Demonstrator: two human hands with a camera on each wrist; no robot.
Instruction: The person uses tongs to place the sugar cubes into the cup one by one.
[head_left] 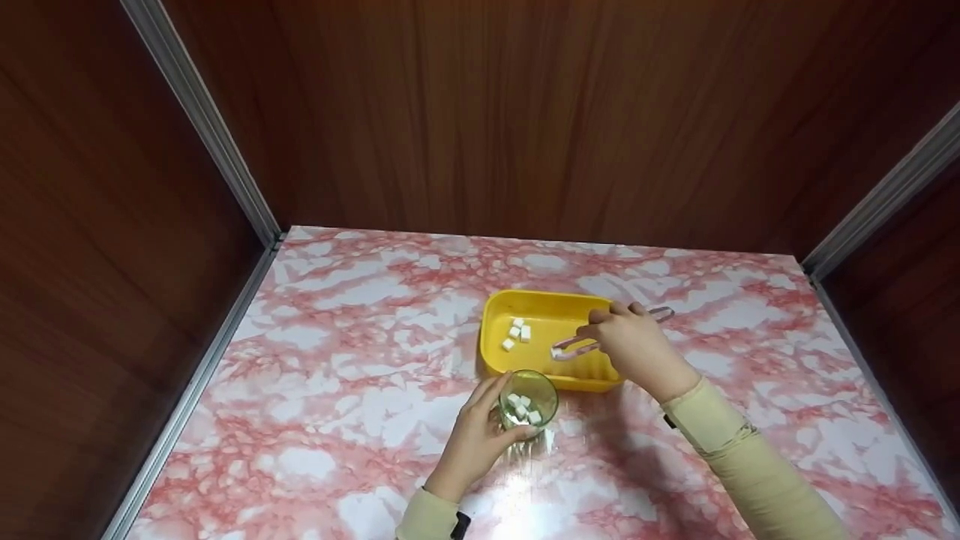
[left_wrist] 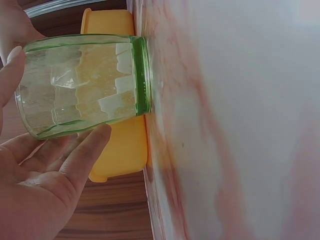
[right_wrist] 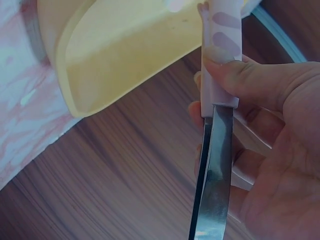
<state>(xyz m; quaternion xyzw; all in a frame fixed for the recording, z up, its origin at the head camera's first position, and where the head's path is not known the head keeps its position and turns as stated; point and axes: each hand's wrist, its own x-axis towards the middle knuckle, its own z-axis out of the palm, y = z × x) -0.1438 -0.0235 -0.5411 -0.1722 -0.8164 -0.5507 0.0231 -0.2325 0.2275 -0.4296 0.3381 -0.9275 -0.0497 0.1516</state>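
Note:
My left hand holds a green-tinted drinking glass, thumb on one side and fingers on the other. Several white cubes lie at the bottom of the glass, which stands upright on the table in front of a yellow tray. Above the tray's right part, my right hand pinches tongs with metal arms and pale pink patterned ends. Between the tong tips is a white cube, low over the tray. More white cubes lie on the tray's left side.
The table has a red-and-white marbled top. Dark wood-patterned panels rise at its back and sides, with metal strips at the corners.

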